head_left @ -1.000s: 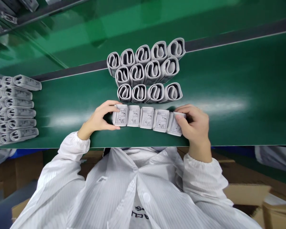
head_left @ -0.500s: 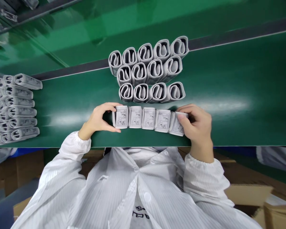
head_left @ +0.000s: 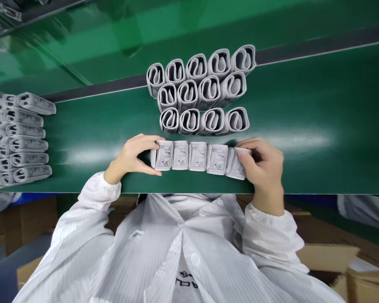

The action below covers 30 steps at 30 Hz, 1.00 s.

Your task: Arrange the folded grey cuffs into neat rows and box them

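Several folded printed papers [head_left: 197, 156] lie in a row near the front edge of the green table. My left hand [head_left: 135, 155] grips the row's left end, thumb below and fingers above. At the right end, my right hand [head_left: 261, 164] pinches the last folded paper [head_left: 236, 164], its thumb on top. Just behind the row stand three rows of rolled papers [head_left: 189, 121] with their coiled ends showing.
More folded papers [head_left: 28, 158] are stacked at the far left of the green table [head_left: 318, 105]. A dark strip [head_left: 91, 89] runs along the back. Cardboard boxes [head_left: 328, 256] are below the front edge.
The rolled papers appear slightly further right in view. The left end of the held row has shifted a little to the right and its end paper tilts slightly. Both hands keep their grip.
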{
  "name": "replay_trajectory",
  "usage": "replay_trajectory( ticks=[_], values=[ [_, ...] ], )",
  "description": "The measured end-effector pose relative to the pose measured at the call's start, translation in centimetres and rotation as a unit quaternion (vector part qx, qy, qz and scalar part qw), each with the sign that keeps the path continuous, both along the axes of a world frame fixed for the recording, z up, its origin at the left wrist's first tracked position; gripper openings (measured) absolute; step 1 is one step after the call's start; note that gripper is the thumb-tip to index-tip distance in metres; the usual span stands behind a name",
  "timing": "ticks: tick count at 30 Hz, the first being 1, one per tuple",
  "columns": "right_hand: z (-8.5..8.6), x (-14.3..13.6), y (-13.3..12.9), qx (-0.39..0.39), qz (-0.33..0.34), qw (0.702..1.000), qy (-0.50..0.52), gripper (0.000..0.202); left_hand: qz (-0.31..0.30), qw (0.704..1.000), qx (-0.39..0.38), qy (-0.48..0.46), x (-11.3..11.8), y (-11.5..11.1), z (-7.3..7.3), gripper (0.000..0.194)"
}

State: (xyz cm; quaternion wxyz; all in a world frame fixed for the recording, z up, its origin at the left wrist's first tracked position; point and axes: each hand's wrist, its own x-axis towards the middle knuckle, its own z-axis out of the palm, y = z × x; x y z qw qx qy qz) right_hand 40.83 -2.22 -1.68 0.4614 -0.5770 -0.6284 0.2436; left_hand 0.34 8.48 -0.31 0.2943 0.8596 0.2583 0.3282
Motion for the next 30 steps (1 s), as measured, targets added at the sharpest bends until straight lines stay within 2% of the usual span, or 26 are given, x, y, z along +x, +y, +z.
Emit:
replay_trajectory(
  ticks=[7, 12, 15, 25, 30],
  values=[
    [-0.32, 0.20, -0.04, -0.022, -0.010, 1.000, -0.011, 0.023, 0.017, 1.000, -0.003, 0.001, 0.12, -0.05, -0.11, 0.086],
    [-0.20, 0.15, 0.01, -0.007, -0.002, 1.000, -0.006, 0.023, 0.009, 0.999, 0.018, -0.027, 0.12, -0.03, -0.16, 0.086],
    [-0.03, 0.10, -0.03, -0.020, -0.003, 1.000, -0.009, 0.025, 0.010, 1.000, 0.006, -0.023, 0.01, 0.08, -0.22, 0.087],
    [-0.21, 0.20, -0.03, -0.016, -0.001, 1.000, -0.011, 0.021, 0.001, 1.000, -0.011, -0.025, 0.07, 0.08, 0.40, 0.114],
    [-0.28, 0.27, 0.03, -0.022, -0.007, 1.000, -0.018, 0.022, 0.000, 1.000, -0.004, 0.003, -0.16, 0.13, 0.58, 0.105]
  ],
)
